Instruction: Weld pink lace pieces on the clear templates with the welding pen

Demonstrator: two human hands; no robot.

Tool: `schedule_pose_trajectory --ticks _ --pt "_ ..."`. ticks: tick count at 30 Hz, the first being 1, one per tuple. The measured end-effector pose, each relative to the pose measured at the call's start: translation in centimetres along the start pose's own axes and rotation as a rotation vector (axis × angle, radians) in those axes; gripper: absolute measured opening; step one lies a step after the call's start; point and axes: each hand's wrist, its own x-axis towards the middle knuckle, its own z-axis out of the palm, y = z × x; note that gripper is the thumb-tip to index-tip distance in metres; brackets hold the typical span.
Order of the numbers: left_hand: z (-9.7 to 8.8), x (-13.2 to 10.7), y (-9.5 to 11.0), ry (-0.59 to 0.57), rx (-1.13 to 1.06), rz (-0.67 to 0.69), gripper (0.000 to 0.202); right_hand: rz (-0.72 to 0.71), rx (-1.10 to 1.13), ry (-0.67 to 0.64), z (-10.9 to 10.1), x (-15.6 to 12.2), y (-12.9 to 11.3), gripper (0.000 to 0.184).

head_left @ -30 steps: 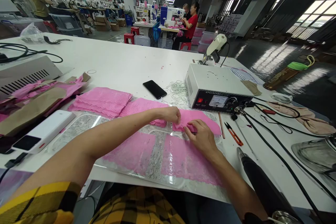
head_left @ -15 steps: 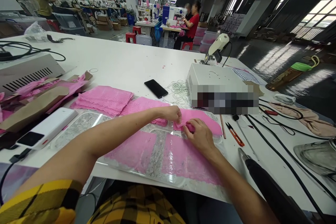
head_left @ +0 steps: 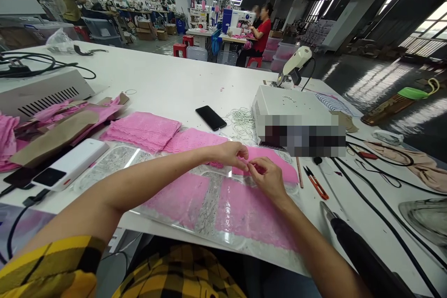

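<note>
1. The left hand [head_left: 231, 152] is holding its fingers curled at the left part of a pink cloth piece [head_left: 287, 168]; whether they are pinching cloth, I cannot tell.
2. The right hand [head_left: 268, 177] is holding its thumb and forefinger close together, just beside the left fingertips; anything between them is too small to make out.
3. The pink cloth piece is lying by the back edge of a clear sheet [head_left: 209, 195], its right end stopping just short of a brown stick [head_left: 299, 172].
4. The clear sheet is spreading below the hands, close to the front edge of the white table [head_left: 167, 77].
5. On the left, a tall pink stack [head_left: 143, 130] and a lower pink stack [head_left: 195, 138] are bordering the left forearm.
6. On the right, orange snips [head_left: 317, 185] and a black-handled tool [head_left: 363, 247] are narrowing the room beside the right forearm.
7. Behind the hands, a phone [head_left: 211, 118], tangled thread [head_left: 241, 123] and a pale box [head_left: 289, 102] are standing between them and the broadest stretch of tabletop.
</note>
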Motion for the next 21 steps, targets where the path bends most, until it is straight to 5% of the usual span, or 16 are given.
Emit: schedule_pose_trajectory --ticks 3,8,12,16,21 --pt "0.6 -0.2 0.7 0.097 0.062 0.044 0.004 -0.007 -0.022 0.003 0.0 0.1 0.1 0.027" --pt "0.1 -0.9 1.8 0.216 0.05 0.119 0.008 -0.021 -0.163 0.043 -1.2 -0.1 1.3 0.021" --pt "-0.2 -4.0 1.7 0.206 -0.007 0.197 0.008 -0.045 -0.251 0.097 -3.7 -2.3 2.3 0.019" --pt "2.0 -7.9 1.0 0.131 -0.048 0.266 0.01 -0.124 -0.296 0.115 -5.9 -6.7 2.0 0.016" --pt "5.5 -10.1 0.5 0.089 0.071 0.44 0.019 -0.388 -0.406 0.111 -7.9 -11.7 1.5 0.02"
